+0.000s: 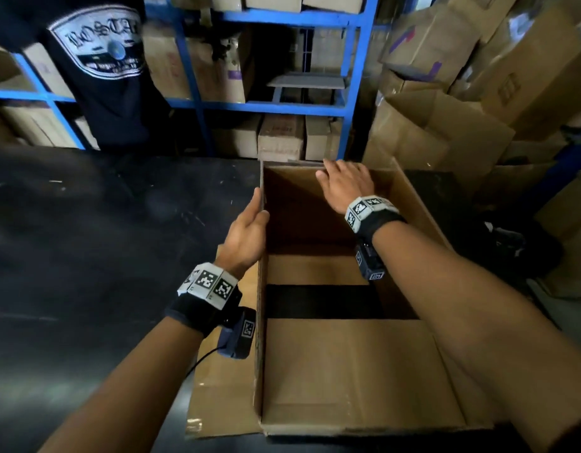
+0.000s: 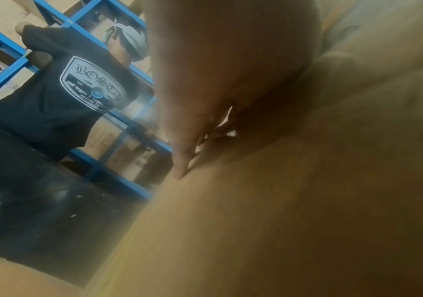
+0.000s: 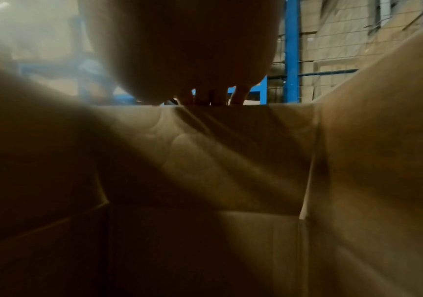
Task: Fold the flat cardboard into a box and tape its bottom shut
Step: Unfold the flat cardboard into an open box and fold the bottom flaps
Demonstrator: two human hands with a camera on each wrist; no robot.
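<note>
A brown cardboard box (image 1: 348, 371) stands upright and open-topped on the black table (image 1: 86, 256). Its two inner bottom flaps lie down with a dark gap (image 1: 322, 302) between them. One flap (image 1: 217, 387) lies spread outward on the left. My left hand (image 1: 250, 223) holds the top edge of the left wall, fingers outside, thumb inside; in the left wrist view a straight finger (image 2: 182, 160) lies against the cardboard (image 2: 281, 221). My right hand (image 1: 344, 181) reaches across the box and hooks its fingers (image 3: 215, 98) over the far wall (image 3: 218, 150).
A person in a dark printed T-shirt (image 1: 102, 76) stands beyond the table at the left. Blue shelving (image 1: 266, 107) with cartons runs behind. Stacked and open cardboard boxes (image 1: 446, 125) pile up at the right, with a dark object (image 1: 511, 243) below them.
</note>
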